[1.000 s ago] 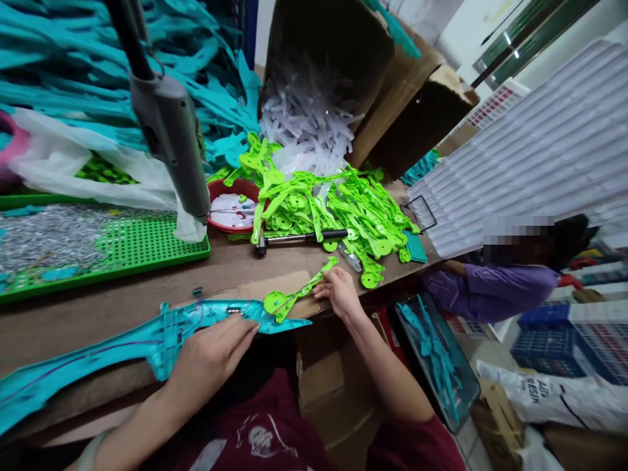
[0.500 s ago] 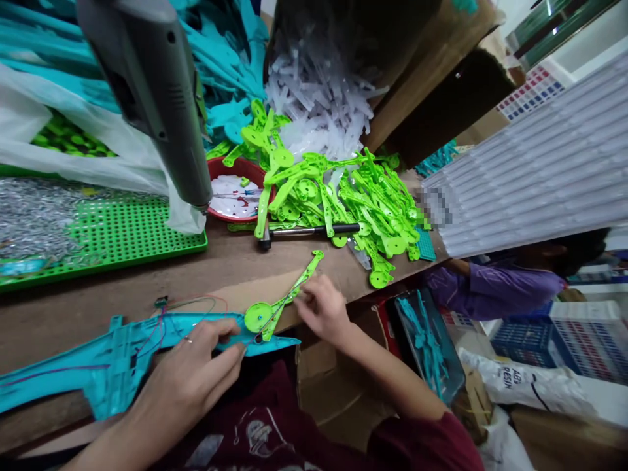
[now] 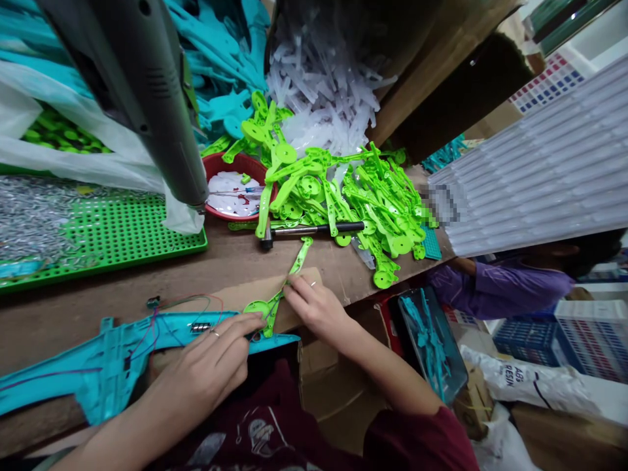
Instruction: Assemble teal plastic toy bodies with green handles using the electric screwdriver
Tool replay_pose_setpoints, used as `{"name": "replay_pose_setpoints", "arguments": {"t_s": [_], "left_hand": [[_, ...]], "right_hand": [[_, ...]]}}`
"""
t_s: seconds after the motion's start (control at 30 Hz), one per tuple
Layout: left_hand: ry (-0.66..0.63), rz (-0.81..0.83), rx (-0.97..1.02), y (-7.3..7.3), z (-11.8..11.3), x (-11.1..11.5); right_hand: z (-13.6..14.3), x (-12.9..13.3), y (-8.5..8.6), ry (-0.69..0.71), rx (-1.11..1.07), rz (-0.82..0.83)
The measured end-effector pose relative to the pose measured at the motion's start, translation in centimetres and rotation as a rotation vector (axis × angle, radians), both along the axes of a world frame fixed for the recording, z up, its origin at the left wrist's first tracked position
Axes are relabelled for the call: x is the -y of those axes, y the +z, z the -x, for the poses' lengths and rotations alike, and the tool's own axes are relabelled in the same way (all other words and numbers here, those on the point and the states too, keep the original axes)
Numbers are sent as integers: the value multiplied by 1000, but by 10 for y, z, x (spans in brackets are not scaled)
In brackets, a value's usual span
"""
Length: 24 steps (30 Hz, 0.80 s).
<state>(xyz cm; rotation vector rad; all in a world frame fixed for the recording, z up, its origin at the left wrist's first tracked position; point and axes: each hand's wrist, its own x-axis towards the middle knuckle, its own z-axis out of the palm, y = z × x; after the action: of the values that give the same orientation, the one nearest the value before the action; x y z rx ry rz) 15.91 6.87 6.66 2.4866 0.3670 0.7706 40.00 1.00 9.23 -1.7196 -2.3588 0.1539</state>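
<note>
Under left hand (image 3: 212, 361): smooth plastic shell (image 3: 110, 379) | beyond right hand (image 3: 316, 306): shiny metal hammer shaft (image 3: 297, 231) | between both: glossy plastic piece (image 3: 257, 306) | beneath: matt bench (image 3: 216, 269), probably wood

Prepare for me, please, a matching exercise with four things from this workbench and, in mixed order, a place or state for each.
Column one
1. Left hand
2. Red bowl
3. Green tray
4. Hammer

Column two
A. holds many small silvery pieces
B. lies beside the lime-green pile
C. has fingertips at one lime-green part
D. contains flat white pieces

Right pairs: 1-C, 2-D, 3-A, 4-B
</note>
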Motion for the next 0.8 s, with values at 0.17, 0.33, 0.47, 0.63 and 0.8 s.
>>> {"name": "replay_pose_setpoints", "arguments": {"t_s": [0.17, 0.33, 0.47, 0.63, 0.8], "left_hand": [[-38, -16, -63, -2, 1, 0], [-25, -51, -129, -7, 2, -2], [-71, -139, -183, -10, 3, -5], [-62, 22, -203, -12, 7, -9], [-61, 94, -236, -7, 5, -12]], "right_hand": [[-12, -13, 5, 110, 52, -42], [-4, -15, -2, 166, 32, -24], [0, -14, -8, 152, -31, -75], [3, -12, -7, 103, -73, -81], [8, -12, -1, 40, -45, -60]]}}
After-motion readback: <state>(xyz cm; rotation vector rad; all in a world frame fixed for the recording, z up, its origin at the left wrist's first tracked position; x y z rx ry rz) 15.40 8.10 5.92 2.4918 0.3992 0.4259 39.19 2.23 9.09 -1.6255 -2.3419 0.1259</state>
